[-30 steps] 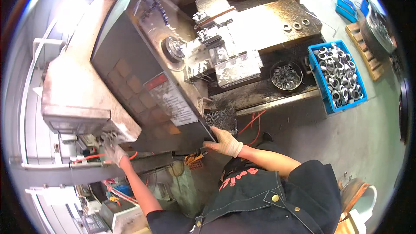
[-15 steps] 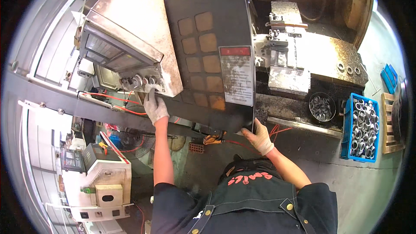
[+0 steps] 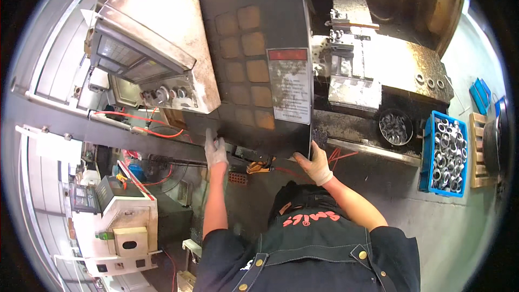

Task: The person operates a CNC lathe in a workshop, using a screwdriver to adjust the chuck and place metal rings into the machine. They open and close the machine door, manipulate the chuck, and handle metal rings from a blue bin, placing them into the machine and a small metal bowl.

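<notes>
Dark machine door [image 3: 255,70], grey workshop floor [image 3: 400,200]

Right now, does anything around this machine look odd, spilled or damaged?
Nothing looks clearly broken. The label on the dark door is blotched dark, partly obscured, and three rings lie in a row on the metal cover, apart from those in the blue crate, perhaps deliberately.

The machine's flat metal bed [image 3: 403,65], stained brown toward its right end, carries three small rings [image 3: 431,83] in a slanting row near that edge. Below, on a dark, grimy ledge [image 3: 351,125], I see a round pan [image 3: 411,135] of loose metal pieces [image 3: 395,127]. Farther right, a slatted wooden pallet [image 3: 478,146] lies on the grey-green floor [image 3: 400,216].
</notes>
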Motion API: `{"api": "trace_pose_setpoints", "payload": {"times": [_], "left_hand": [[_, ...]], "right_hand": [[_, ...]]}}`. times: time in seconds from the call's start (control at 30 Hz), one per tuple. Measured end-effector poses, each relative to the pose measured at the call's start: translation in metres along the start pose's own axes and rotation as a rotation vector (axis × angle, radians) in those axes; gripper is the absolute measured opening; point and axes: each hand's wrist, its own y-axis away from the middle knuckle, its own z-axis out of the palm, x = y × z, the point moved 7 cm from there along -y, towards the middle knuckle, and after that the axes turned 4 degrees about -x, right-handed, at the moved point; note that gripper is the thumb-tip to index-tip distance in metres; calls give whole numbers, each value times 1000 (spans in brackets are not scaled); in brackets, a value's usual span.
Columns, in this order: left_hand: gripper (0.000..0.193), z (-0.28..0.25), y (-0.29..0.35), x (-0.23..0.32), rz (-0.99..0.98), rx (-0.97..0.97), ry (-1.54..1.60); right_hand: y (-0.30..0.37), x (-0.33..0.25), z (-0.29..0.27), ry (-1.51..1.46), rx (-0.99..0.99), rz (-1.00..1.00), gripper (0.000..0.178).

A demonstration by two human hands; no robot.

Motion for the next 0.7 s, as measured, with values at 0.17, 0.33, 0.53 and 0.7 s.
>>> {"api": "trace_pose_setpoints", "payload": {"times": [0.17,0.33,0.53,0.7], "left_hand": [[53,29,42,-39,-257,-40,212],[45,89,75,-143,-422,-136,518],[36,97,86,-129,-409,-126,352],[32,86,68,-99,-302,-313,137]], "right_hand": [[2,5,-6,61,36,1,39],[6,0,-3,60,69,-60,43],[5,17,-2,-36,101,-49,39],[9,8,-1,-40,114,62,38]]}}
